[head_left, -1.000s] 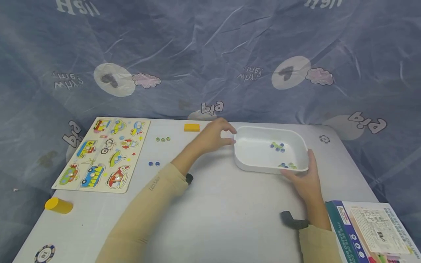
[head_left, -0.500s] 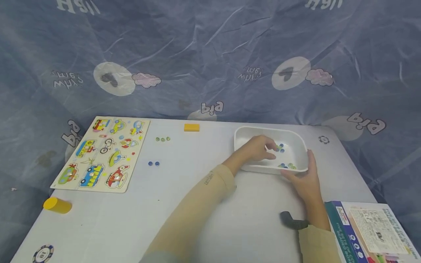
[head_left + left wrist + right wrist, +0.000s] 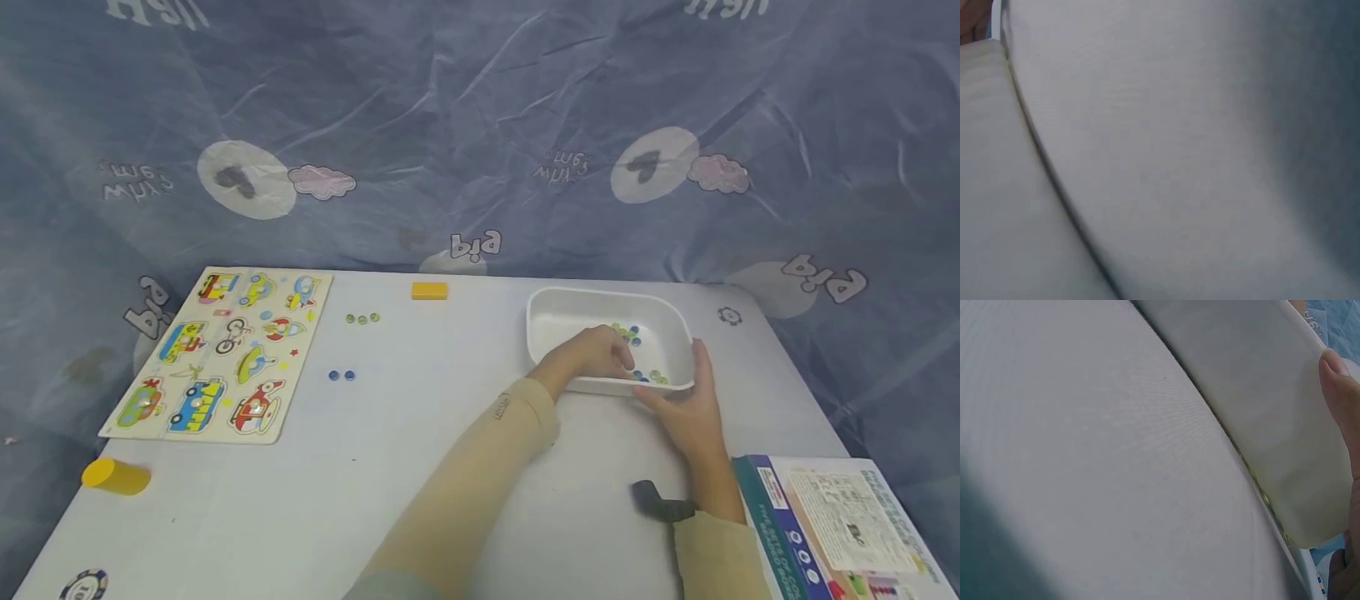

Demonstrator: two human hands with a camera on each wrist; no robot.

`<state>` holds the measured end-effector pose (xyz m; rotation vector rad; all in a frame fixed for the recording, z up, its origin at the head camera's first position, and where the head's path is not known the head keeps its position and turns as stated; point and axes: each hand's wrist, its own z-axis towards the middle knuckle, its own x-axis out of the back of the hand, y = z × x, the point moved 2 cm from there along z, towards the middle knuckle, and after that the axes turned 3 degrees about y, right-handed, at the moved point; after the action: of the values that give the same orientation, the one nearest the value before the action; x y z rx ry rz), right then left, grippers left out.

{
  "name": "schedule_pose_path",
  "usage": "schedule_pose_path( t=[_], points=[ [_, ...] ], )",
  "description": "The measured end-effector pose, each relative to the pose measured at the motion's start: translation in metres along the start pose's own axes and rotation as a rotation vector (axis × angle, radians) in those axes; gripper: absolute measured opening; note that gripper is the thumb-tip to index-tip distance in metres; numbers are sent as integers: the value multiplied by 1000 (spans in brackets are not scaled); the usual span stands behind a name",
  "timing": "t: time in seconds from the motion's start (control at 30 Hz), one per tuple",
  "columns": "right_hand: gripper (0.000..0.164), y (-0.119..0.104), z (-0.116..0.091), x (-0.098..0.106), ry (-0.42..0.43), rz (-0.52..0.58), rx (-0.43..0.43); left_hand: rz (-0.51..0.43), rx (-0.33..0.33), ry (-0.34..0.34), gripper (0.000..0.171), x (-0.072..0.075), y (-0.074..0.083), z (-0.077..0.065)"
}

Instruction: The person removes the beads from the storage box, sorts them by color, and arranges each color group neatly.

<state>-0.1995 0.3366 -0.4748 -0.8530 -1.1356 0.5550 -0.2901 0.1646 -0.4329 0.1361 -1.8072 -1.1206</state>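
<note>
My right hand (image 3: 688, 415) grips the round-cornered white plastic tray (image 3: 572, 318) past three o'clock; I'd brace it. My left hand (image 3: 602, 352) curls inside, any grasp hidden; I'd pinch small round blue-and-green beads (image 3: 635, 341) singly.

L arm (image 3: 467, 479) extd fwd, L hand (image 3: 596, 354) curled dn; R hand (image 3: 692, 417) gripping, thumb (image 3: 1340, 390) apart.

I see a vehicle puzzle board (image 3: 223, 362) and a yellow cylinder (image 3: 118, 477) at my left, a printed box (image 3: 836, 521) at my right.
</note>
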Motion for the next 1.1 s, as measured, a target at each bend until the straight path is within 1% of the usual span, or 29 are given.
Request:
schedule_pose_path(
  t=[0.1, 0.23, 0.33, 0.43, 0.6, 0.73, 0.93, 1.1],
  points=[
    [116, 0, 0, 1, -4, 9, -9, 4, -31, -35, 14, -2, -4, 2],
    [118, 0, 0, -2, -2, -2, -24, -6, -60, -63, 13, -2, -11, 3],
    [118, 0, 1, -2, 6, -17, -25, -37, -43, -74, 12, -5, -13, 4],
    [117, -1, 1, -2, 6, -16, -21, -50, -5, -80, 13, -7, -13, 6],
    [117, -2, -1, -1, 7, -17, -24, -38, 30, -95, 17, -10, -11, 8],
    [117, -3, -1, 0, 6, -18, -24, -30, 48, -113, 16, -11, -10, 8],
    [117, -4, -1, 0, 4, -21, -28, 12, 53, -143, 19, -12, -9, 10],
    [117, -5, -1, 0, 1, -16, -19, 18, 32, -190, 20, -14, -9, 12]
  ],
)
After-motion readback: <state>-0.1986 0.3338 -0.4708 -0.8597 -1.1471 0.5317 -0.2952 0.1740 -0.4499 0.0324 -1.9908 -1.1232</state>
